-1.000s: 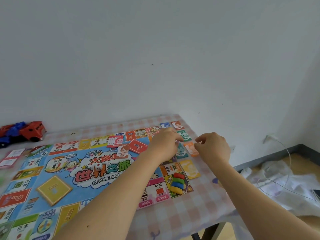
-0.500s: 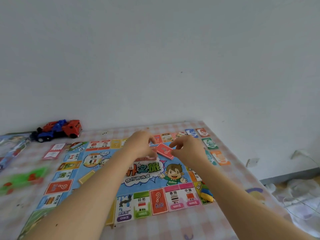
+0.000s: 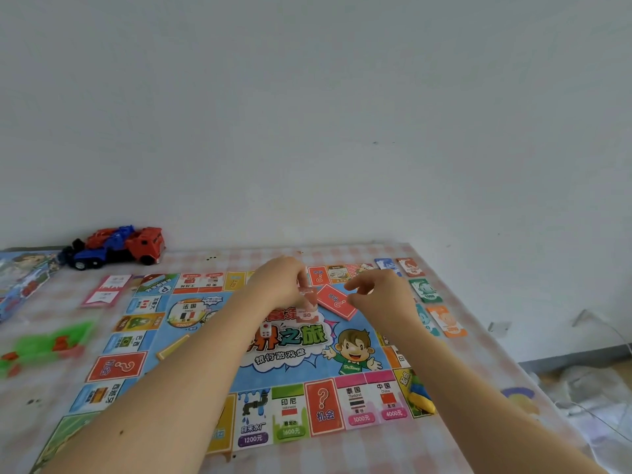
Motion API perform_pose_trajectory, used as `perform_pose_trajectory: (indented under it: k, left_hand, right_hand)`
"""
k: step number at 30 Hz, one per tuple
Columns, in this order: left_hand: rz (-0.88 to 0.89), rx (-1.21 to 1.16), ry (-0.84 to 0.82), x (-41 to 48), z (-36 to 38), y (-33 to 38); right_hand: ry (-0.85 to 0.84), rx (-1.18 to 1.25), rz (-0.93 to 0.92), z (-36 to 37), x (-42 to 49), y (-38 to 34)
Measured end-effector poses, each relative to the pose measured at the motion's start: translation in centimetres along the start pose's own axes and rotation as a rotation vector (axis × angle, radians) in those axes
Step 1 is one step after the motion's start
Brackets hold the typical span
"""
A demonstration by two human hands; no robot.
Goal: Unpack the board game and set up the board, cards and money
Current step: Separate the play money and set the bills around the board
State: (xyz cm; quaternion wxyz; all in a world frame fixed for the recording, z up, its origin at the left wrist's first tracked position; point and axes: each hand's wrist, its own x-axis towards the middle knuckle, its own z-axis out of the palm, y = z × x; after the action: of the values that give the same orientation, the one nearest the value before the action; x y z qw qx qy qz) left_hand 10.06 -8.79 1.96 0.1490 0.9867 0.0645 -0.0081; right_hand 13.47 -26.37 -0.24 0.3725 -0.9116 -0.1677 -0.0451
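Left grip (image 3: pixel 281 284) on half-hidden banknotes (image 3: pixel 306 313)

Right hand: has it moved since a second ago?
Yes. The right hand went left: it was right of the orange note, and is now left of it, at the red card.

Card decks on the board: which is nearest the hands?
The red question-mark deck, lying between the left hand, which holds 50 notes, and right hand; the yellow deck sits farther left.
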Motion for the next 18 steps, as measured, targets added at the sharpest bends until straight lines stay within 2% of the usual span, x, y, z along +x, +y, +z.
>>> perform_pose_trajectory:
  k: [9,18]
  left_hand:
    - [-0.026,-0.489,0.092,0.4,-2.0,2.2]
    - [-0.019,-0.756,0.081,3.2,0.2,7.4]
  right_hand:
    - [-0.046,0.43,0.116,-1.1,-0.3,-0.2]
    - [0.115,0.537,0.258,-4.4,0.7,3.0]
